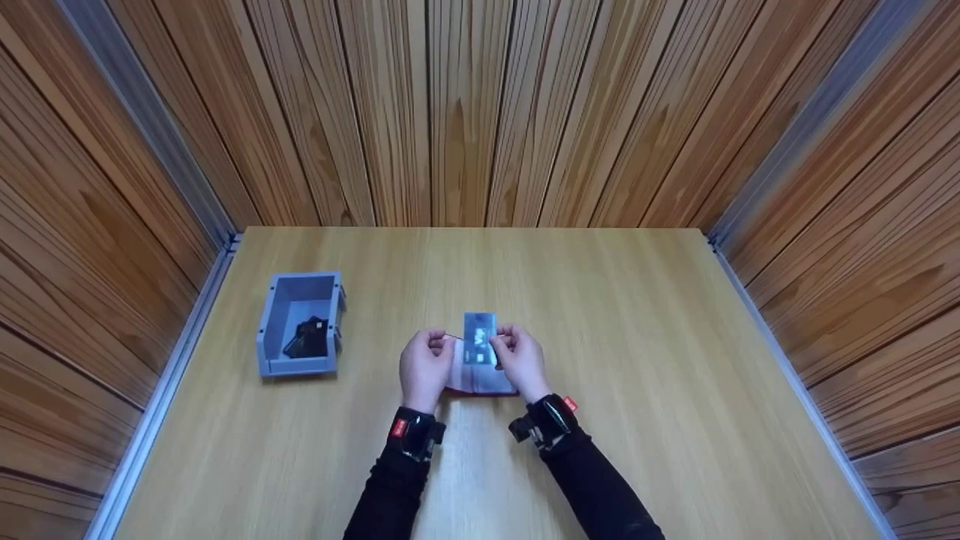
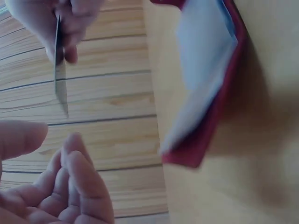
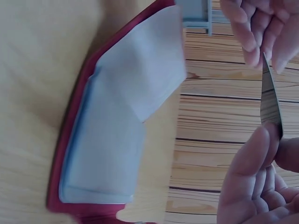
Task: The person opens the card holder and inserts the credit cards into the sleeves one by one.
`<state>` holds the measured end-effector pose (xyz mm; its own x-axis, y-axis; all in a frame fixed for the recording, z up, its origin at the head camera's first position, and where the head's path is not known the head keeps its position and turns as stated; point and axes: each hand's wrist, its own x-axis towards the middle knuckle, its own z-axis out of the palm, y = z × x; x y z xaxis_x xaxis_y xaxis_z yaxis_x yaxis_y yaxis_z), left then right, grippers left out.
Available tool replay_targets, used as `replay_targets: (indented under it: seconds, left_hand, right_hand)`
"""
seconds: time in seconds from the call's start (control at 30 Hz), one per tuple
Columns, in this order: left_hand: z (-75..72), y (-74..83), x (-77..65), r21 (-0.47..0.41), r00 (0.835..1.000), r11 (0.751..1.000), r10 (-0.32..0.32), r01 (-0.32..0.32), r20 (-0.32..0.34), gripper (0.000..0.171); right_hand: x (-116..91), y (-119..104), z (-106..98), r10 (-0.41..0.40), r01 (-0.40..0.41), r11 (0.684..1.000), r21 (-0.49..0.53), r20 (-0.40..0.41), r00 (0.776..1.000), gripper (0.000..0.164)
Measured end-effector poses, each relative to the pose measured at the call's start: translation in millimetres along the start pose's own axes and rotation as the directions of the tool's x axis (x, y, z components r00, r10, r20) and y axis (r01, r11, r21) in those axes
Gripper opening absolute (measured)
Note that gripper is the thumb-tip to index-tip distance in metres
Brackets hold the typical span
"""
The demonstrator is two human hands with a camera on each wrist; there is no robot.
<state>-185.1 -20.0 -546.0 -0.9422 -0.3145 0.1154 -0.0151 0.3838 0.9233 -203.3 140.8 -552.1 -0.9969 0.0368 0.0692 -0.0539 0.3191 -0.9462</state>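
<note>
My right hand (image 1: 523, 361) pinches a dark teal card (image 1: 478, 330) with "VIP" lettering between thumb and fingers. The right wrist view shows the card (image 3: 269, 98) nearly edge-on. Close by the card's left side is my left hand (image 1: 424, 367). Its thumb and loosely bent fingers stand apart in the left wrist view, with nothing between them (image 2: 70, 186). Below both hands a red card holder (image 1: 484, 382) lies opened out on the table, its whitish plastic sleeves (image 3: 105, 135) spread upward.
A grey-blue open-fronted bin (image 1: 300, 366) stands at the left of the wooden table (image 1: 637, 337), with several black cards (image 1: 308, 339) inside. Wooden plank walls (image 1: 457, 112) close off the back and both sides, with metal rails (image 1: 810, 450) along the side edges.
</note>
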Motion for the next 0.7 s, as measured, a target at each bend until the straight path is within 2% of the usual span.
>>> replay_targets:
  seconds: [0.1, 0.2, 0.27, 0.33, 0.43, 0.5, 0.6, 0.7]
  left_hand:
    - [-2.8, -6.0, 1.2, 0.123, 0.998, 0.991, 0.055, -0.054, -0.003, 0.018]
    - [-4.5, -12.4, 2.4, 0.238, 0.997, 0.968, 0.08, -0.079, 0.006, 0.023]
    - [-5.2, -16.0, 3.0, 0.31, 0.998, 0.949, 0.053, -0.06, 0.028, 0.028]
    - [-5.3, -19.0, 3.9, 0.364, 0.998, 0.931, 0.001, -0.025, 0.064, 0.033]
    - [-5.3, -21.7, 4.5, 0.421, 0.989, 0.907, -0.083, 0.023, 0.125, 0.039]
    - [-5.0, -23.2, 4.6, 0.437, 0.981, 0.899, -0.117, 0.039, 0.155, 0.04]
    - [-5.0, -25.4, 4.4, 0.446, 0.973, 0.894, -0.141, 0.047, 0.18, 0.039]
    - [-4.5, -28.7, 4.3, 0.442, 0.975, 0.896, -0.13, 0.038, 0.179, 0.034]
  right_hand:
    - [0, 4, 0, 0.015, -0.015, 1.0, -0.014, -0.006, 1.0, 0.016]
    - [0, 7, 0, 0.02, -0.021, 0.999, -0.043, -0.012, 1.0, 0.016]
    - [-1, 9, 0, 0.021, -0.022, 0.998, -0.067, -0.013, 1.0, 0.015]
    - [-1, 10, 1, 0.019, -0.02, 0.995, -0.097, -0.01, 1.0, 0.014]
    - [-2, 13, 1, 0.022, -0.022, 0.99, -0.138, -0.004, 1.0, 0.013]
    - [-3, 15, 2, 0.012, -0.012, 0.987, -0.163, -0.001, 1.0, 0.012]
    - [-3, 18, 2, -0.005, 0.005, 0.981, -0.191, -0.003, 1.0, 0.011]
    - [-3, 21, 3, -0.03, 0.027, 0.973, -0.23, -0.008, 1.0, 0.011]
